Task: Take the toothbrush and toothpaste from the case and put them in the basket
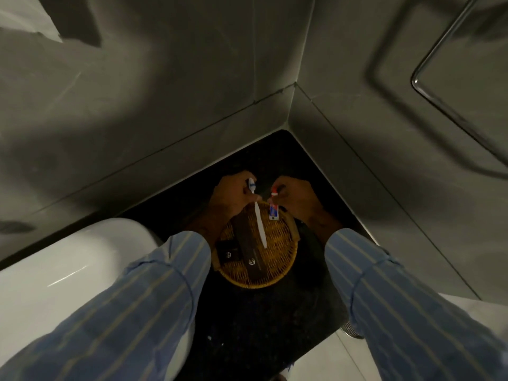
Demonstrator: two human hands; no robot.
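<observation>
A round wicker basket point(286, 268) sits on a dark counter in the corner. My left hand point(231, 196) grips a white toothbrush point(259, 226) near its blue-and-white head, the handle slanting down over the basket. My right hand point(297, 196) pinches a small toothpaste tube point(273, 211) with a red cap, hanging over the basket's far rim. Inside the basket lies a long dark brown case point(248, 243) with a pale logo, beside a smaller dark box point(228, 254).
A white basin point(68, 270) stands left of the basket. Grey tiled walls point(165, 92) close the corner behind. A chrome rail point(439, 64) hangs on the right wall. The black counter point(247, 325) extends toward me; a metal drain point(353, 329) shows lower right.
</observation>
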